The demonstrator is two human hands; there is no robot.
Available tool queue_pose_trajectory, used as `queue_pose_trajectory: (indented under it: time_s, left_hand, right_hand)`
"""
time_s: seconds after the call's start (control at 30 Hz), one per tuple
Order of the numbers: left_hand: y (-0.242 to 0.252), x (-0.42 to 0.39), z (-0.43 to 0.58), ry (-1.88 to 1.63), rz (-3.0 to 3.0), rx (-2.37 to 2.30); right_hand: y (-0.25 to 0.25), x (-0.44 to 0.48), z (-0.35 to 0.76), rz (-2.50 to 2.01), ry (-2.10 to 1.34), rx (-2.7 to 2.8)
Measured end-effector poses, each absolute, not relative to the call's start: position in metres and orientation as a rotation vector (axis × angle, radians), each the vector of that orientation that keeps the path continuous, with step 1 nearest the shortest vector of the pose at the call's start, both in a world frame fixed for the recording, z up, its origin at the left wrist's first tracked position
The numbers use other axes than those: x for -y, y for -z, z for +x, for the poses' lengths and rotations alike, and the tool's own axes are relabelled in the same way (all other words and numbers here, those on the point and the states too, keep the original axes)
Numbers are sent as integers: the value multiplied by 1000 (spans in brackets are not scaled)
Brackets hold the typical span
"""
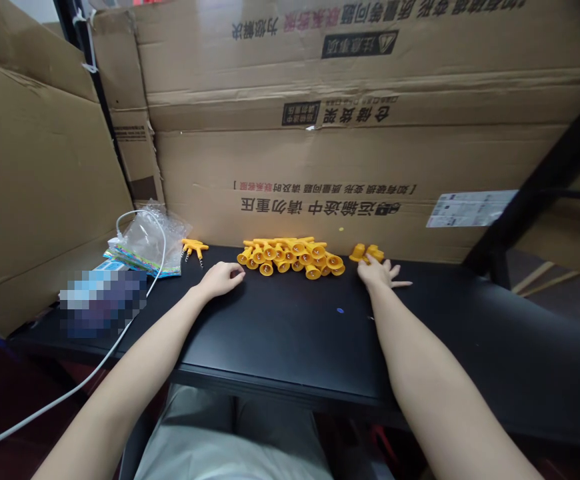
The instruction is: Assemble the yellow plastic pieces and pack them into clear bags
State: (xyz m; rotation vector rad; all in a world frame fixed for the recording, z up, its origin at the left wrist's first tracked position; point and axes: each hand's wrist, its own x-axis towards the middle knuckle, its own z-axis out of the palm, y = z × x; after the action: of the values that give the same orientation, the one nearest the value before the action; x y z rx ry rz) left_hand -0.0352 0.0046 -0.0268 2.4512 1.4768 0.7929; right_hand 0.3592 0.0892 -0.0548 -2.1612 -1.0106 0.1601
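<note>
Hands (pixel 220 279) (pixel 377 273) (inside table edge (pixel 280 387)) flank yellow cones (pixel 295 257).

Left hand (pixel 223 279) beside piled yellow cones (pixel 296 247), right hand (pixel 377 273) at a smaller yellow cluster (pixel 375 252).

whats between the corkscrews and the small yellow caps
In the head view, the pile of yellow cones lies between the corkscrews and the caps, with the left hand near the pile's left end.
</note>
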Motion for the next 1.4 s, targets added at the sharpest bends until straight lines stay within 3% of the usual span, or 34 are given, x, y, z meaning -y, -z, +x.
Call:
queue_pose_trajectory:
  time_s: [0.33, 0.83, 1.13, 1.4]
  left_hand:
    - [19, 2, -33, -739, 2452, -1504]
    - [24, -4, -36, -759, 2473, -1528]
    - [23, -18, -62, -890, 2238, -2185]
    - [35, -28, -82, -579, 1912, -2447]
  right_hand:
    - [50, -88, 355, -2266, -192, 1047]
    - [44, -69, 361, -1653, 96, 573]
    - [47, -73, 364, -1500, 187, 564]
    - [41, -69, 360, -1464, 191, 517]
